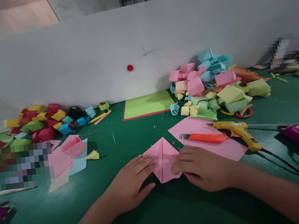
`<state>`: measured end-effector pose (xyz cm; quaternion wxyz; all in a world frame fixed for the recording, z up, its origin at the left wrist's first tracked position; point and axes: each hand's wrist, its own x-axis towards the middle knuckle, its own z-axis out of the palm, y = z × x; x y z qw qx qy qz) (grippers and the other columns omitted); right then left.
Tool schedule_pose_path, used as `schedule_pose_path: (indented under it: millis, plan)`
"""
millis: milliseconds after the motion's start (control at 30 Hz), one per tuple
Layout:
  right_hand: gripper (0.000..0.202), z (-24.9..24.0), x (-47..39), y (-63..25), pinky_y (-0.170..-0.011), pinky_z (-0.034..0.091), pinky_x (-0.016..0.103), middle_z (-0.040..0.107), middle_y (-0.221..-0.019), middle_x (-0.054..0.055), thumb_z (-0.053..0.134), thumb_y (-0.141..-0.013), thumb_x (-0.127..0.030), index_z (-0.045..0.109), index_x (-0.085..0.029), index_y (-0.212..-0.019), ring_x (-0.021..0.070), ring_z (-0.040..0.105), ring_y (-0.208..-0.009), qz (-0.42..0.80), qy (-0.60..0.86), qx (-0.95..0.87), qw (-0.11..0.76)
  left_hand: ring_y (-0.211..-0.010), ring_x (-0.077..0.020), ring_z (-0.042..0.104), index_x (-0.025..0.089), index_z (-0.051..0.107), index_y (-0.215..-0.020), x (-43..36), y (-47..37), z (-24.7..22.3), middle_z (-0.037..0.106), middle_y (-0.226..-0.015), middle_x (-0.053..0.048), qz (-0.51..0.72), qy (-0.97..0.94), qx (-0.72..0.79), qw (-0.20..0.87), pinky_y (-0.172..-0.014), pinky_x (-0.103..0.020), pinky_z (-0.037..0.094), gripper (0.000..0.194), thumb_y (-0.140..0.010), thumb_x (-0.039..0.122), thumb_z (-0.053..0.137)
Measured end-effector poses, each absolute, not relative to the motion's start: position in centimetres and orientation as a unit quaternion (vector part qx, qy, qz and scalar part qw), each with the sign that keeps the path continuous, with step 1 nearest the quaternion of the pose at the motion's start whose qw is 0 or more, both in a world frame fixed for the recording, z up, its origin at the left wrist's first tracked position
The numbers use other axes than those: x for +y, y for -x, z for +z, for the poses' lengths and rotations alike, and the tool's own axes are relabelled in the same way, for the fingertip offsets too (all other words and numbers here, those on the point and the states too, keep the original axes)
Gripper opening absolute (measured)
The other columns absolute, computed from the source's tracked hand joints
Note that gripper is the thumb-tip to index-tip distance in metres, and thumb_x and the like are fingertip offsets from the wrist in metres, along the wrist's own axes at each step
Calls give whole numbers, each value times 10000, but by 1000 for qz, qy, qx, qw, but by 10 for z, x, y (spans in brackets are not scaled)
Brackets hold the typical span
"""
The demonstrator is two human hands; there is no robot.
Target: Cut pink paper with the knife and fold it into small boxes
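A folded sheet of pink paper [162, 163] lies on the green tabletop, its creases meeting in a point at the far end. My left hand [132, 181] rests on its left side, fingers stretched out flat and thumb apart. At the right side, my right hand [205, 168] has its fingers curled over the paper's edge, pinching it; the fingertips are partly hidden. Just beyond that hand, an orange utility knife [207, 138] and a yellow glue gun [236, 130] lie on a larger pink sheet [185, 128].
A pile of folded paper pieces [195, 84] stands at the back right, with colourful paper pieces [38, 120] at the back left. A green sheet with a red border [148, 104] lies against the white partition [84, 65]. The glue gun's black cord [290, 171] runs along the right.
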<state>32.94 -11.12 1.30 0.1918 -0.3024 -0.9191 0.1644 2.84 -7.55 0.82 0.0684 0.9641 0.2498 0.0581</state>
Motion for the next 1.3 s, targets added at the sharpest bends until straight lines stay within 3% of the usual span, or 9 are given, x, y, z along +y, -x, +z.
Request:
schedule_pose_path:
  millis: [133,333,500,767,967,1133,1300]
  plan:
    - [135,13,-110,-328,-893,418,384,706,-1049,55,544,-976,-213,651,-215,-1059,216,572,-983,153,293,-919,216,-1434,-280,455,247,444,-1510,-76,-29,9,489,-1545,-86,57,-963,253,72,-1206,-520,371,527,-1005,371,529]
    - [244,13,-105,-329,-933,411,423,679,-1078,80,427,-1059,-288,657,-211,-1030,225,552,-988,120,349,-902,225,-1437,-275,451,241,424,-1521,-76,-30,11,493,-1542,-90,57,-965,246,72,-1205,-515,371,551,-1000,380,537]
    - [185,13,-105,-326,-973,412,432,657,-1149,91,481,-1034,-280,653,-216,-1010,239,556,-1071,127,357,-897,228,-1423,-283,470,212,476,-1482,-77,-30,12,510,-1526,-110,60,-966,245,61,-1190,-521,393,523,-994,389,544]
    - [161,7,-105,-322,-848,428,375,695,-1003,59,587,-990,-298,691,-206,-908,202,591,-931,223,337,-883,241,-1442,-272,445,216,425,-1518,-78,-30,12,480,-1550,-92,46,-971,228,51,-1222,-501,344,553,-1013,425,511]
    - [123,3,-101,-325,-902,431,384,686,-1059,61,651,-955,-291,746,-220,-923,203,591,-988,264,318,-873,260,-1455,-272,426,211,414,-1525,-78,-30,10,456,-1566,-91,44,-971,230,47,-1219,-499,346,561,-1019,436,502]
    - [167,1,-97,-328,-950,442,390,679,-1098,63,688,-929,-315,727,-209,-806,214,592,-1053,302,329,-859,249,-1452,-281,429,214,425,-1523,-78,-29,10,480,-1549,-97,46,-971,228,53,-1221,-516,337,557,-1015,424,513]
    - [206,-4,-93,-318,-846,474,335,672,-930,41,621,-959,-251,646,-197,-761,179,617,-904,293,378,-828,293,-1438,-282,449,210,443,-1512,-79,-31,10,504,-1530,-100,52,-971,229,48,-1221,-508,338,553,-1009,428,518]
